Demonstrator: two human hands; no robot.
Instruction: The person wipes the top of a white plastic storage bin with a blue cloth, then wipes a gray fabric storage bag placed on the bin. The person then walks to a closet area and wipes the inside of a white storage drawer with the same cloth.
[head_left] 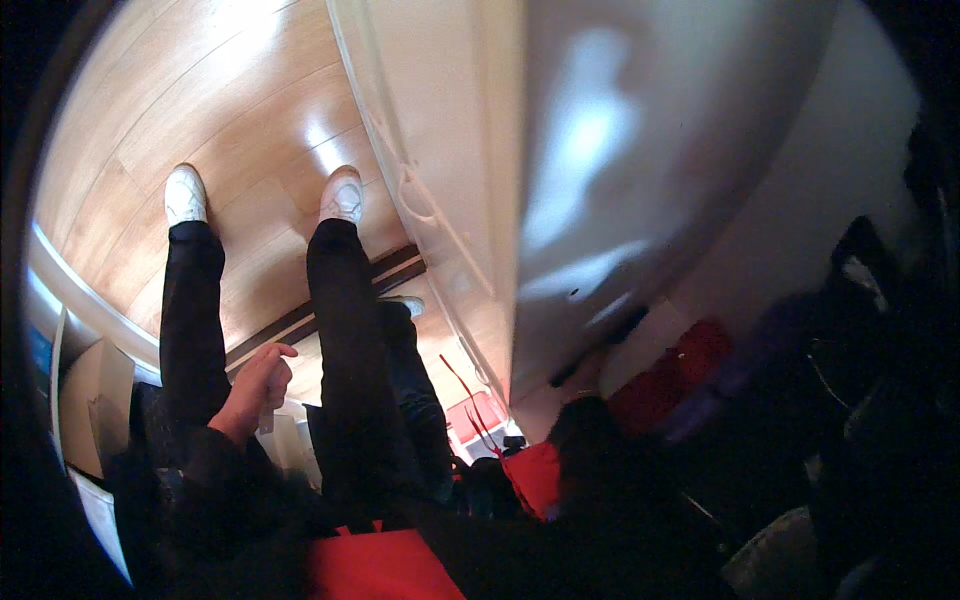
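Note:
My left hand [262, 385] is beside my left trouser leg, coming out of a dark sleeve. Its fingers are curled, with one digit sticking out to the right. A small pale patch shows just under the hand; I cannot make out whether the fingers hold it. Nowhere in the frame does my right hand show. Below, a flat red thing [385, 565] lies against my dark clothing.
My white shoes [185, 195] stand on a wood floor [250, 120], beyond a dark floor strip [275, 328]. A pale upright panel [440, 130] rises on the right. Cardboard [97, 405] stands left. Another dark trouser leg [412, 390] shows behind mine. Dark and red cloth [670, 375] fills the lower right.

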